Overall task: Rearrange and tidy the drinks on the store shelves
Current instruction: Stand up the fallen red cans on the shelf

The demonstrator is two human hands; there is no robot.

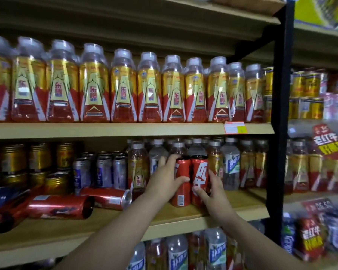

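A single head-worn camera looks forward and slightly down, close to the middle shelf [125, 217] of a store rack, forearms reaching in from below.

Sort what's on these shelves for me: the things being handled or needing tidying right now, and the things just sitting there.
In the job:
- left hand gripping the left red can
- right hand gripping the right red can, both upright on the middle shelf
- two red cans lying on their sides

Just sitting there:
- gold-and-red bottles lined up above
- stacked gold cans
- silver cans
- price tag
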